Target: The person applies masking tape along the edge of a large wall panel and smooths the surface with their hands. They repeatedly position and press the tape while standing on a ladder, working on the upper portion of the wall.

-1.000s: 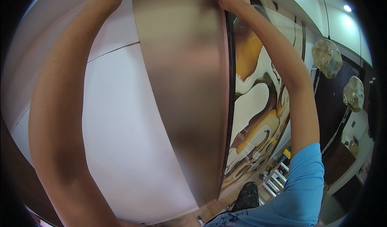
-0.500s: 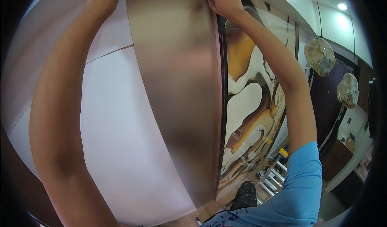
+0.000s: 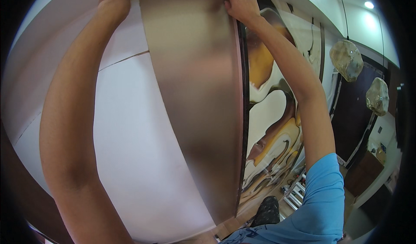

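Note:
Both my arms reach up along a wall. My left hand [image 3: 116,6] is at the top of the white panels [image 3: 130,127], against the overhang, its fingers hidden behind the hand. A bronze, metal-looking panel [image 3: 190,92] stands beside the white ones, with a narrow pinkish and dark edge strip [image 3: 241,114] along its right side. My right hand [image 3: 240,2] rests on the top of that strip, fingers apart. To its right is a glossy panel [image 3: 264,127] with swirled cream, amber and brown pattern.
Two lumpy glass pendant lamps [image 3: 346,60] hang at the right, before a dark door [image 3: 351,122]. An aluminium ladder [image 3: 294,192] lies low at the right beside small items. A ceiling light [image 3: 368,4] shines above. A dark speckled shoe or leg [image 3: 265,211] shows below.
My right hand has shifted slightly left relative to the strip, and its fingers have spread more. My left hand stays at the top; the whole view has shifted slightly.

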`<action>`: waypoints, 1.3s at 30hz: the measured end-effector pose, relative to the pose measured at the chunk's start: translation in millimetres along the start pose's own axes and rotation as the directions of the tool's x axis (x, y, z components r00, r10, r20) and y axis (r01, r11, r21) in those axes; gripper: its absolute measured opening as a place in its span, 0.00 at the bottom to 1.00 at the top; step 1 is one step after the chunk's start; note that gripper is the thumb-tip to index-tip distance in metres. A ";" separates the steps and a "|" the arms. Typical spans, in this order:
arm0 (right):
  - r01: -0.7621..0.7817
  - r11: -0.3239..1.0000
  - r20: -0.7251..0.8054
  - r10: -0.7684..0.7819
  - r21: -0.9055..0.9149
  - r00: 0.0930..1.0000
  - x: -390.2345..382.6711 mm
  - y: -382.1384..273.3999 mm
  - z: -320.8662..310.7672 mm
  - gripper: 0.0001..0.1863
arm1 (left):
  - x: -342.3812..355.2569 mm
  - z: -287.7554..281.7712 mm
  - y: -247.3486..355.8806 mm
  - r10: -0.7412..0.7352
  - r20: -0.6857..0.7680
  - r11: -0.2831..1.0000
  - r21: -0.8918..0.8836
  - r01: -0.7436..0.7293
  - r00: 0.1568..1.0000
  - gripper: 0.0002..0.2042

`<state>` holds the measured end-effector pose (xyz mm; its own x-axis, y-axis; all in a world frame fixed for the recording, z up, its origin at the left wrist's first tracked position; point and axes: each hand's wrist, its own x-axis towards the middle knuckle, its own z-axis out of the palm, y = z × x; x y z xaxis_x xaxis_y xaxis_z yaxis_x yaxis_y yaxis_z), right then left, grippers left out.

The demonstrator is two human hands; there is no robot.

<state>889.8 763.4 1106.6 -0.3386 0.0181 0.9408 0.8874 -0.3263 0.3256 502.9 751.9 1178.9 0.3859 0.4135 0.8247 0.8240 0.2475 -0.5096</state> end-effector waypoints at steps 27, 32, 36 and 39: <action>0.079 0.783 -0.186 0.048 0.617 0.981 -63.9 -24.1 -129.3 0.15 | -86.7 -98.5 11.7 0.288 -0.202 0.954 -0.019 -0.298 0.936 0.26; -0.017 0.519 -0.072 0.152 0.855 0.986 -60.5 -51.1 -151.6 0.19 | -122.5 -119.6 27.4 0.358 -0.273 0.921 -0.057 -0.386 0.893 0.24; 0.008 0.421 -0.092 0.179 0.907 0.980 -73.3 -66.8 -154.8 0.21 | -141.0 -129.6 45.1 0.373 -0.269 0.913 -0.062 -0.403 0.888 0.24; -0.078 0.440 -0.001 0.177 0.895 0.984 -87.6 -64.9 -147.3 0.20 | -145.5 -135.3 53.5 0.337 -0.211 0.931 -0.071 -0.358 0.918 0.25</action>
<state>815.8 643.8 989.2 -0.1765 -0.0412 0.9834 0.6964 0.7008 0.1543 547.0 586.4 1064.8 0.7189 0.2782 0.6370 0.6586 0.0205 -0.7522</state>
